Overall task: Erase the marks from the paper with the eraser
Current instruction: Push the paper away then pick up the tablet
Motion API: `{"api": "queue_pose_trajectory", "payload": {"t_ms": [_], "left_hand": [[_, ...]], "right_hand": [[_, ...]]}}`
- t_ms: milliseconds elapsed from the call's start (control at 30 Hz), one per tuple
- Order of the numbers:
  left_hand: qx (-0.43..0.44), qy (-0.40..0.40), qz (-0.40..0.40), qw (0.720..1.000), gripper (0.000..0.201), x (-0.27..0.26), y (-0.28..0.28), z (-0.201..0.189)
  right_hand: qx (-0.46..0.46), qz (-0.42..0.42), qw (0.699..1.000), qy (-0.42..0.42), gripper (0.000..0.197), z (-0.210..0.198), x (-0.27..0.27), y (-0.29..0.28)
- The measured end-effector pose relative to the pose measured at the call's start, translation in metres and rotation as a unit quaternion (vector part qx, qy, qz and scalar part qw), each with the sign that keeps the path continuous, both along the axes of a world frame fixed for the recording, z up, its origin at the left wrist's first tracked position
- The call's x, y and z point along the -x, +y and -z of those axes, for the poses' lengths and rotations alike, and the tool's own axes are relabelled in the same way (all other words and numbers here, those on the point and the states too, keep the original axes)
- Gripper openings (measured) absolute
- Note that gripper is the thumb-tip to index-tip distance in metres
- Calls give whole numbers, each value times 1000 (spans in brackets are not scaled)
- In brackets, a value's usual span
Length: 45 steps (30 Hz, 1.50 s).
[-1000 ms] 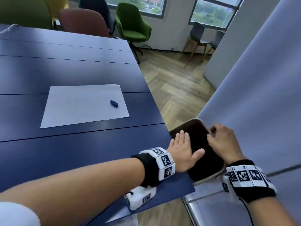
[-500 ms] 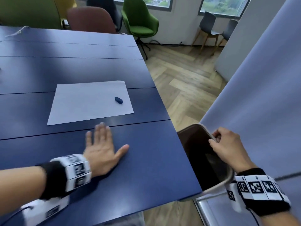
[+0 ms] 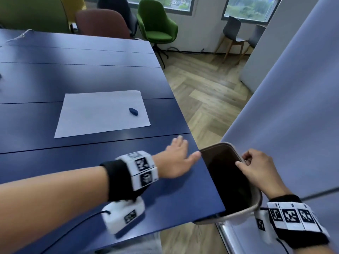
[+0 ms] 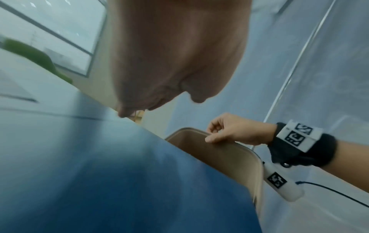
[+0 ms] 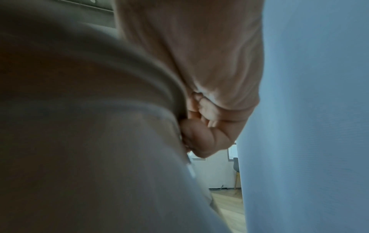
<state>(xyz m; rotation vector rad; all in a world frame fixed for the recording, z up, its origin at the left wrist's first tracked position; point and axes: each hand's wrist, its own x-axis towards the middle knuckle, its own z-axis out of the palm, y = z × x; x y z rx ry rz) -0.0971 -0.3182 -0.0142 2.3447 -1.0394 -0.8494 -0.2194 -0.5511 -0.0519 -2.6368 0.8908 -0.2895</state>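
A white sheet of paper lies on the dark blue table, and a small dark blue eraser rests near the sheet's right edge. No marks stand out on the paper in the head view. My left hand lies flat and open on the table near its right edge, well short of the paper, holding nothing. My right hand grips the rim of a beige bin beside the table edge; the left wrist view shows this right hand with thumb and fingers pinching the bin rim.
The bin with a dark inside stands tilted against the table's right edge. A grey partition rises close on the right. Green and maroon chairs stand behind the table. Wooden floor lies between table and partition.
My left hand went from the bin to the table at the left, then swept right along the tabletop toward the bin. My right hand has kept hold of the bin rim.
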Motion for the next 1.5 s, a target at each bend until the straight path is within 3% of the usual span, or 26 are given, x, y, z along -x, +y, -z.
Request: {"api": "queue_pose_trajectory", "payload": {"t_ms": [133, 200, 267, 333, 433, 467, 567, 633, 667, 733, 767, 800, 900, 1000, 1067, 1133, 1233, 1367, 1433, 1500], "left_hand": [[-145, -86, -98, 981, 105, 15, 111, 14], [-219, -68, -138, 963, 131, 36, 147, 26], [-262, -36, -170, 949, 141, 54, 151, 43], [-260, -22, -162, 952, 136, 70, 129, 59], [-209, -101, -98, 968, 115, 84, 70, 75], [-210, -75, -60, 973, 114, 87, 46, 70], [-117, -95, 34, 988, 126, 96, -28, 69], [-94, -98, 147, 980, 139, 93, -64, 62], [-78, -78, 210, 972, 134, 89, -74, 54], [-18, -48, 269, 962, 91, 74, -76, 27], [2, -49, 264, 963, 73, 61, -71, 17], [9, -57, 225, 973, 68, 45, -59, 11], [-46, -124, 63, 989, 83, -5, -1, 18], [-188, -150, -106, 965, 89, -44, 47, 42], [-231, -136, -163, 949, 95, -54, 47, 53], [-227, -141, -117, 956, 98, -53, 22, 60], [-172, -164, 25, 971, 96, -28, -31, 64], [-84, -75, 224, 968, 70, 25, -52, 36], [-61, -57, 188, 979, 75, 47, -18, 24], [-84, -70, 75, 991, 84, 64, 34, 28]], "right_hand": [[-17, -3, 1000, -14, 21, 4, 0, 3], [-33, 6, 999, -13, 17, 9, -1, 5], [-40, 14, 999, -9, 9, 13, -2, 9], [-21, 16, 1000, -3, 3, 15, -3, 13], [3, 25, 1000, 6, 7, 14, -2, 17], [4, 31, 999, 8, 8, 13, -2, 18], [-1, 41, 999, 6, 9, 11, -2, 19], [-8, 46, 999, 7, 9, 12, -2, 19], [-12, 49, 999, 10, 9, 12, -1, 19], [-16, 47, 999, 19, 10, 12, 1, 18], [-15, 45, 999, 19, 11, 12, 2, 18], [-13, 44, 999, 16, 11, 12, 3, 18], [-24, 44, 999, 9, 10, 16, 6, 20], [-32, 45, 998, 1, 13, 21, 8, 19], [-34, 44, 998, 7, 12, 21, 9, 21], [-31, 42, 999, 14, 12, 21, 10, 22], [-28, 42, 999, 15, 11, 20, 11, 25], [-25, 38, 999, 4, 15, 19, 11, 31], [-30, 38, 999, -7, 13, 19, 15, 33], [-37, 36, 999, -16, 12, 20, 19, 35]]}}
